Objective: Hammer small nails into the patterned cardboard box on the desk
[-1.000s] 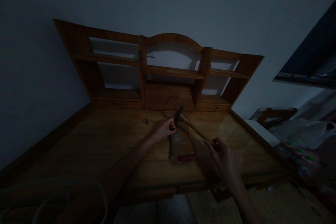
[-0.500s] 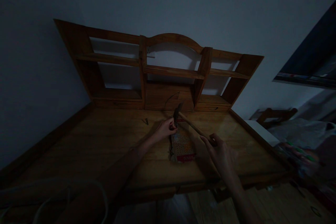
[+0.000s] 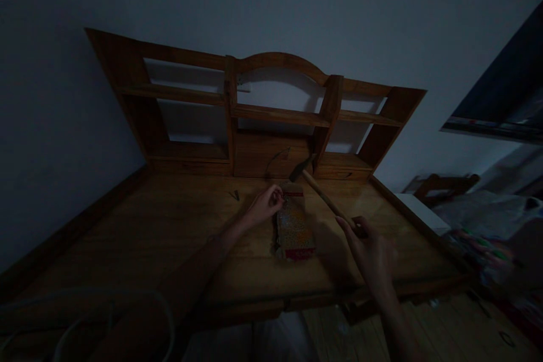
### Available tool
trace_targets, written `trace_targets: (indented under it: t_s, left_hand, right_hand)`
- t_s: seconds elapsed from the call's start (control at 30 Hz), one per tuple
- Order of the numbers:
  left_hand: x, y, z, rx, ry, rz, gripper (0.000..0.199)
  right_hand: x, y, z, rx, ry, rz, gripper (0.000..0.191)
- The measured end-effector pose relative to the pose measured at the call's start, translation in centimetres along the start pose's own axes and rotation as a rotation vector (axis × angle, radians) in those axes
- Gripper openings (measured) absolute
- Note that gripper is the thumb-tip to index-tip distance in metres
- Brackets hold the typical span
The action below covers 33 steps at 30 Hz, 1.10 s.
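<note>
The hammer point(image 3: 321, 192) slants forward and leftward from the right hand point(image 3: 372, 249), its head beyond the left hand point(image 3: 265, 206) and to that hand's right. Just right of the left hand, a patterned slab point(image 3: 296, 227) with red ends lies on the wooden desk point(image 3: 182, 220). Ahead of both hands, a shelf unit point(image 3: 282, 116) stands before the dim wall point(image 3: 271, 5); well to the right hand's right are a chair point(image 3: 453, 185) and plastic bags point(image 3: 483, 212). The right hand grips the handle; the left's fingers curl together at the slab's far end, their contents too dark to tell.
</note>
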<state>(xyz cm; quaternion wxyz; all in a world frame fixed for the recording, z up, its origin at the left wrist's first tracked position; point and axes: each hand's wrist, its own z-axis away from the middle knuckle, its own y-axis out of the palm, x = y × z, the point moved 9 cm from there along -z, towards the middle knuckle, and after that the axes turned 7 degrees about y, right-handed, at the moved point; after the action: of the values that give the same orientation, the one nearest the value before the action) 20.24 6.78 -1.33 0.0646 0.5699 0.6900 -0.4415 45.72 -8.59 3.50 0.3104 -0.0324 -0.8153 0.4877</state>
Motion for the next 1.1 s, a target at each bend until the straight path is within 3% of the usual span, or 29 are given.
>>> trace_targets:
  t_s: [0.1,0.2,0.3,0.47,0.67,0.8,0.87,0.97,1.1]
  left_hand:
    - [-1.8,-0.9,-0.3,0.004,0.110,-0.090,0.048]
    - [-2.5,-0.2,-0.2,0.116,0.172,-0.202,0.058]
    - [-2.0,0.6,0.0,0.177,0.181,-0.231,0.058]
    - [-1.2,0.8,-0.1,0.122,0.199,-0.180,0.058]
    - [-1.6,1.3,-0.1,0.143,0.186,-0.188,0.059]
    - [-1.8,0.2,-0.4,0.054,0.166,-0.205,0.057]
    - [-0.8,-1.7,-0.6,-0.058,0.096,-0.305,0.050]
    - [2.7,-5.7,0.0,-0.172,-0.161,-0.622,0.035]
    - [8.3,-9.4,2.5,-0.065,-0.554,-0.932,0.045]
  right_hand:
    - [-1.5,0.0,0.0,0.010,0.041,0.006,0.050]
    - [-2.9,0.0,0.2,0.015,0.080,0.027,0.047]
    - [-4.1,-0.1,0.5,0.035,0.117,0.042,0.046]
    - [-5.9,-0.4,0.9,0.027,0.168,0.067,0.045]
    - [-8.1,0.5,1.2,0.101,0.274,0.072,0.051]
    - [-8.9,1.8,1.1,0.196,0.327,0.008,0.052]
    - [-9.4,2.4,0.9,0.226,0.348,0.006,0.051]
    - [-10.3,3.3,0.6,0.249,0.354,-0.002,0.047]
    - [-10.9,4.1,0.5,0.245,0.332,-0.022,0.047]
